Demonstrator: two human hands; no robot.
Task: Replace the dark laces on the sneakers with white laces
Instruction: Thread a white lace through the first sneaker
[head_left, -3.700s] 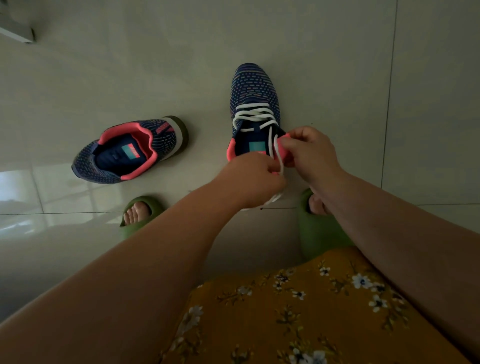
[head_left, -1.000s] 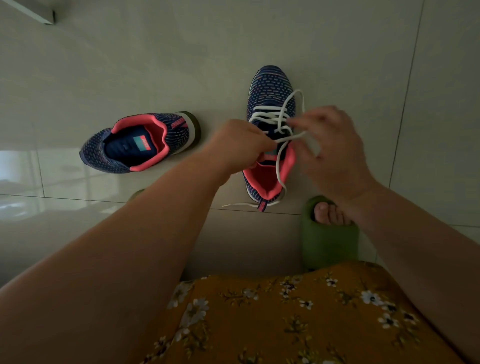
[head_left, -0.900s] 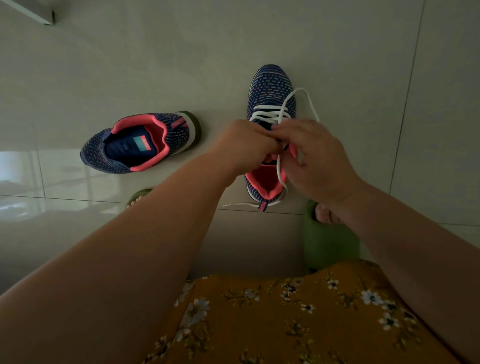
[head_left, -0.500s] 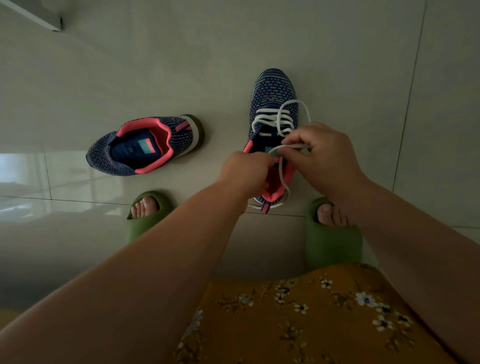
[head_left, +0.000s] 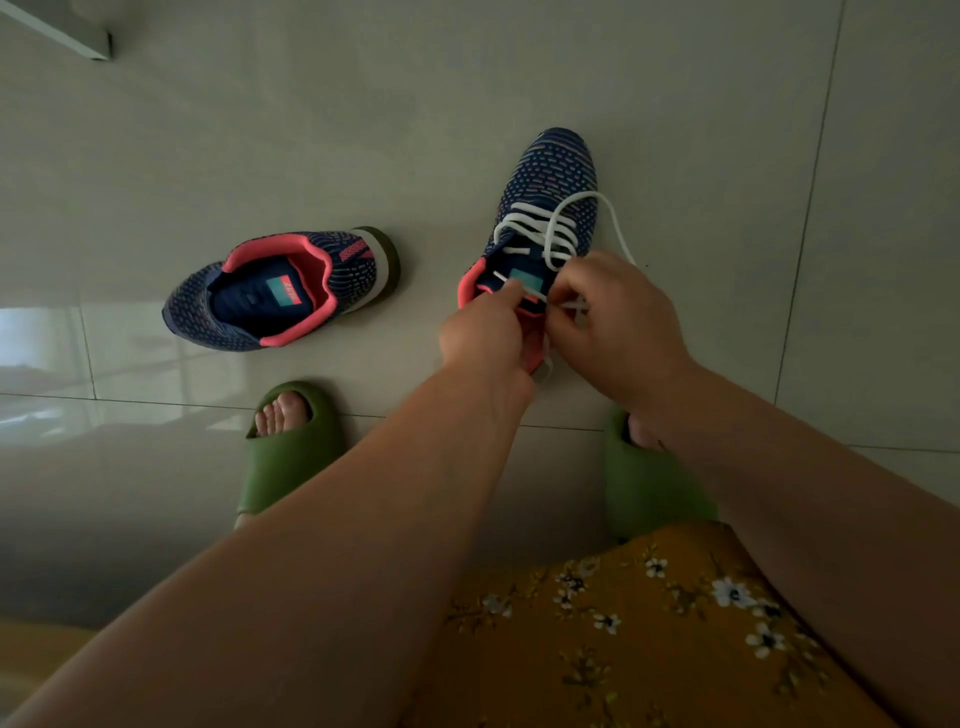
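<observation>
Both hands (head_left: 550, 322) on sneaker's white lace (head_left: 540, 234)

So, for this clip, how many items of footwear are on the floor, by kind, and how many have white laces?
Sneakers: 2, one laced, one unlaced
Green slides: 2, left, right
White laces: 1, held by both hands, left, right
Total: 5

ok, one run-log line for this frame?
step: tying white lace | left hand: pinches lace end | right hand: holds lace loop | right sneaker: laced | left sneaker: no lace
</observation>
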